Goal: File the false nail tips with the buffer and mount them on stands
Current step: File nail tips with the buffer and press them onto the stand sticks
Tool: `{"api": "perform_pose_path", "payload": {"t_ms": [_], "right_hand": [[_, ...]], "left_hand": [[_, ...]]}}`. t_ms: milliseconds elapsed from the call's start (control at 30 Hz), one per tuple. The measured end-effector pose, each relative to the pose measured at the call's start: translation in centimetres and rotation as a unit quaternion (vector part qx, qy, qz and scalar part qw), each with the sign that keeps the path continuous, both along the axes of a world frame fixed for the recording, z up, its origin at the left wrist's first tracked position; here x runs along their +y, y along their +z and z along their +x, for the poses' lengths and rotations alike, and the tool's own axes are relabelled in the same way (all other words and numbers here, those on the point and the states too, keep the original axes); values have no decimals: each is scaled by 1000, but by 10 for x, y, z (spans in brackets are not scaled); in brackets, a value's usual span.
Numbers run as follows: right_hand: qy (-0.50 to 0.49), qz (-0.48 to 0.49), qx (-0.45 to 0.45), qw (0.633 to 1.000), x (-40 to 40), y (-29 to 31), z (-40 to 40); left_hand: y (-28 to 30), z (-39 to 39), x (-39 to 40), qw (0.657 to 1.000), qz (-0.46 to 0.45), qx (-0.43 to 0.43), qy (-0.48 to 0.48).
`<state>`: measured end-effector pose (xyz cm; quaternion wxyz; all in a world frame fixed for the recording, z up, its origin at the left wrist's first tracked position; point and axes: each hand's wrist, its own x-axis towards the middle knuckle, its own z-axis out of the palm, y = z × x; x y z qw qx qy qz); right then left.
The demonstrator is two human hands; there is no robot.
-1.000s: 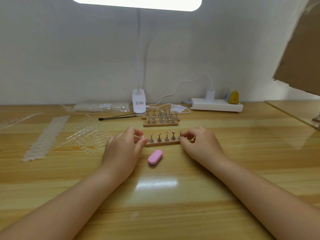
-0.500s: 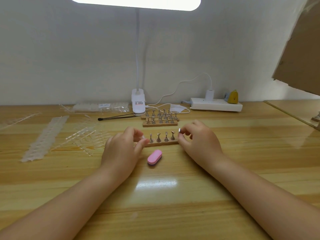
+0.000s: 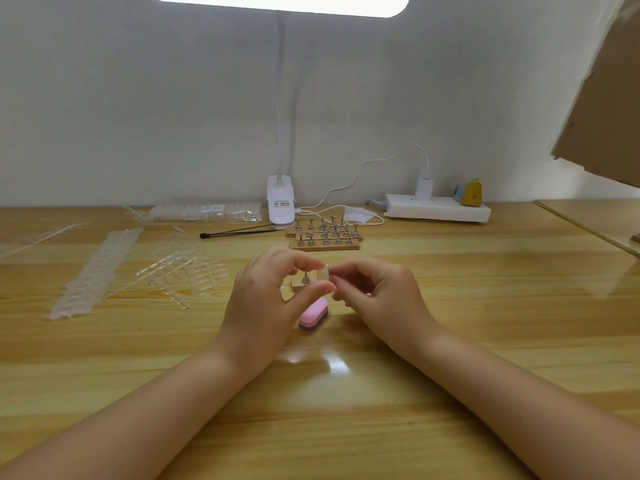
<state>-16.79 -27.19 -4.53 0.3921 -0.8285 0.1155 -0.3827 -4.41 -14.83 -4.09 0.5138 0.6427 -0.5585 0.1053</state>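
Mounting step, mid-surface. Left hand (image 3: 266, 292) pinches a clear nail tip (image 3: 323, 273) between thumb and forefinger; right hand (image 3: 374, 292), fingers curled, meets it, apparently pinching a small stand, which is hidden. Risk: the slick tip may slip if pressed off-centre. Pink buffer (image 3: 313, 315) lies just below, nearer the front edge.

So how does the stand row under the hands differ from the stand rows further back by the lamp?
The near stand row is mostly hidden behind the left hand and right hand, with one metal peg showing; the far stand rows are in full view with many pegs. The near row lies just behind the pink buffer; the far rows lie by the lamp clip. Both are wooden strips with metal pegs.
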Motion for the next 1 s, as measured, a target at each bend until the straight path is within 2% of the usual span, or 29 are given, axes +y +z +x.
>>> {"api": "perform_pose_path", "payload": {"t_ms": [133, 333, 767, 833, 1000], "right_hand": [[18, -47, -14, 999, 3, 1, 0], [38, -53, -21, 998, 4, 0, 0], [62, -18, -12, 998, 1, -4, 1], [85, 20, -2, 996, 1, -2, 0], [154, 186, 3, 970, 2, 2, -1]], "left_hand": [[0, 0, 0, 1000, 1, 1, -5], [0, 1, -1, 1000, 1, -2, 3], [2, 0, 0, 999, 12, 32, -3], [2, 0, 1, 999, 7, 36, -9], [3, 3, 1, 1000, -3, -2, -5]]}}
